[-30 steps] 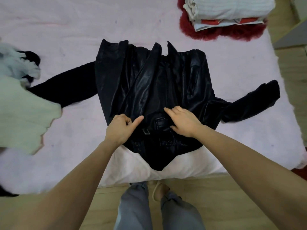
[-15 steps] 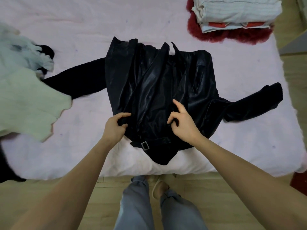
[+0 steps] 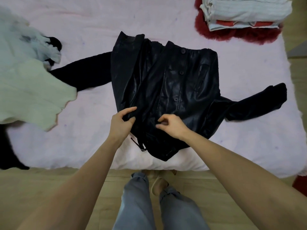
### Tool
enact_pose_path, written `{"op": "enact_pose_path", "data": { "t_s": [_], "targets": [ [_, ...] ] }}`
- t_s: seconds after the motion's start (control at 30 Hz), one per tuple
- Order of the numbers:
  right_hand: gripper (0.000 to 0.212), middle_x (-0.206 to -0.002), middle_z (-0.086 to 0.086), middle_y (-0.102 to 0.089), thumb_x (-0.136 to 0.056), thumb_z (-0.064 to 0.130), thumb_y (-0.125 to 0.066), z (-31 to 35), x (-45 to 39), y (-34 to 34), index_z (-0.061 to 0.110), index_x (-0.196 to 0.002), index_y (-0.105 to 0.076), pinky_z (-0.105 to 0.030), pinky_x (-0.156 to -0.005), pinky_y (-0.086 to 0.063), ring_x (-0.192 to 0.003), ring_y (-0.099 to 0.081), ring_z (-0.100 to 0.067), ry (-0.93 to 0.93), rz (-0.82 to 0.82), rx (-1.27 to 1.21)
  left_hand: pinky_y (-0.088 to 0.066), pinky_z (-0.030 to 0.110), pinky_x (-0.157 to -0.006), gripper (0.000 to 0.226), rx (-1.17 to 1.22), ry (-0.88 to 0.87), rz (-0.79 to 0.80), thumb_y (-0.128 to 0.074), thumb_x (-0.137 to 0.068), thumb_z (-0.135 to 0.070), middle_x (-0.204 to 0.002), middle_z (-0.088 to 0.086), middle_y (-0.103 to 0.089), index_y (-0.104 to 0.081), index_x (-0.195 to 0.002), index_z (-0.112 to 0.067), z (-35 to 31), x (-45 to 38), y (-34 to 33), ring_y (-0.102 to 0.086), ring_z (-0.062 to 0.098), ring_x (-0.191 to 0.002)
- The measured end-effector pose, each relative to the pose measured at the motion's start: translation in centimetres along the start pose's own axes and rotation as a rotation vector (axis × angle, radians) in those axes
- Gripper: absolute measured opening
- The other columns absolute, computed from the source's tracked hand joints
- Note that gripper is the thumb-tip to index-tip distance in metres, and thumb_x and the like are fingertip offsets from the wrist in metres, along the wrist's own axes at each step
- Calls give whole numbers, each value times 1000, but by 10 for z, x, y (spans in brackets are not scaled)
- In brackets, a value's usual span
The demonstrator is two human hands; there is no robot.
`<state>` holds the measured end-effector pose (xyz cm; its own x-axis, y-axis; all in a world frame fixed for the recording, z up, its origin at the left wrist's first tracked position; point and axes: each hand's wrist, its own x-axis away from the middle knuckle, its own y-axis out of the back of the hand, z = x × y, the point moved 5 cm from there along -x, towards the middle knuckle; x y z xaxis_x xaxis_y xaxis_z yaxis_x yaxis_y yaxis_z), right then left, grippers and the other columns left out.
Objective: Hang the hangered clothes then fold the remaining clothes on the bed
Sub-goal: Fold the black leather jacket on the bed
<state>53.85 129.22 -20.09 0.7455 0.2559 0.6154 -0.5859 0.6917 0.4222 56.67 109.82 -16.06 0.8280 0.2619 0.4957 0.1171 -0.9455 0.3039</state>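
Note:
A black leather jacket (image 3: 174,83) lies front-up on the pink bed (image 3: 240,67), both sleeves spread out to the sides, its collar end hanging over the near edge. My left hand (image 3: 122,122) pinches the jacket's left front edge near the collar. My right hand (image 3: 172,124) hovers just over the jacket's middle with fingers curled toward the thumb; whether it holds any leather I cannot tell. A belt strap with a buckle (image 3: 140,145) dangles below my left hand.
A stack of folded clothes (image 3: 244,12) sits on a red fluffy garment (image 3: 240,33) at the far right. Unfolded pale green and light blue clothes (image 3: 28,83) lie at the left, with a black garment (image 3: 8,150) at the near left edge. Wooden floor lies below.
The right front panel has been laid flat across the jacket, so the buttons now show. Both hands shifted slightly, the left still at the jacket's edge.

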Motion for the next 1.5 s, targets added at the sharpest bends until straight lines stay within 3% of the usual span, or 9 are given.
{"op": "enact_pose_path", "data": {
  "t_s": [0.17,0.37,0.47,0.57,0.7,0.87,1.13,1.3,1.5],
  "targets": [
    [37,-138,-4,-52,-97,22,-51,11,-9,19,13,-133,-50,-35,-106,-40,-127,-48,-19,110,-335,101,-54,29,-85,16,2,97,-112,-75,-80,-34,-81,-6,-70,-69,-73,-21,-8,-14,-8,-66,11,-84],
    [74,-161,-1,9,-99,36,-49,-12,-38,2,18,-155,-4,-35,-121,-9,-148,6,-16,-41,42,307,-54,31,-88,37,74,98,-73,-75,-81,-34,-100,-3,-68,-61,-111,-17,-16,-13,-27,-66,13,-95],
    [58,-161,-4,-13,-101,36,-43,-11,-51,15,14,-152,-26,-31,-117,-17,-148,-13,-20,-72,100,244,-56,43,-87,25,87,44,-14,-66,-89,-27,-86,13,-71,-68,-88,-3,-21,-11,-33,-69,28,-85],
    [36,-133,-10,-57,-102,26,-42,3,-53,55,8,-130,-55,-27,-95,-38,-124,-51,-26,4,-224,45,-54,36,-78,34,141,56,-37,-63,-92,-28,-70,8,-62,-62,-75,1,-20,-10,-35,-63,21,-72],
    [46,-157,0,-26,-103,26,-38,11,-64,82,18,-148,-34,-33,-115,-20,-146,-17,-16,90,-251,151,-46,34,-66,35,-69,27,32,-60,-93,-26,-64,5,-55,-55,-72,2,-17,-19,-39,-55,19,-64],
    [34,-128,-5,-57,-102,25,-42,12,-84,104,12,-131,-54,-21,-88,-36,-114,-53,-16,-62,-371,-244,-51,39,-92,42,-670,-75,343,-65,-87,-33,-115,-2,-66,-57,-126,-17,-28,-55,-58,-62,18,-103],
    [39,-125,-7,-51,-88,29,-67,14,-112,98,11,-120,-52,-30,-90,-44,-111,-54,-22,-19,-358,128,-49,32,-87,53,-482,57,78,-61,-93,-29,-123,5,-59,-44,-138,-8,-52,-114,-86,-58,23,-109],
    [61,-130,-13,-45,-87,45,-62,22,-130,75,8,-128,-36,-42,-83,-47,-113,-52,-32,-244,-423,291,-41,19,-89,41,-460,-84,206,-53,-97,-11,-130,2,-60,-51,-137,-13,-50,-130,-81,-56,16,-117],
    [44,-119,-16,-57,-88,6,-54,17,-126,85,5,-129,-40,-36,-89,-49,-105,-57,-31,-227,-365,-17,-33,-1,-92,51,-419,-274,385,-48,-96,-5,-133,-15,-54,-46,-142,-27,-50,-118,-80,-48,-4,-119]
  ]
}}
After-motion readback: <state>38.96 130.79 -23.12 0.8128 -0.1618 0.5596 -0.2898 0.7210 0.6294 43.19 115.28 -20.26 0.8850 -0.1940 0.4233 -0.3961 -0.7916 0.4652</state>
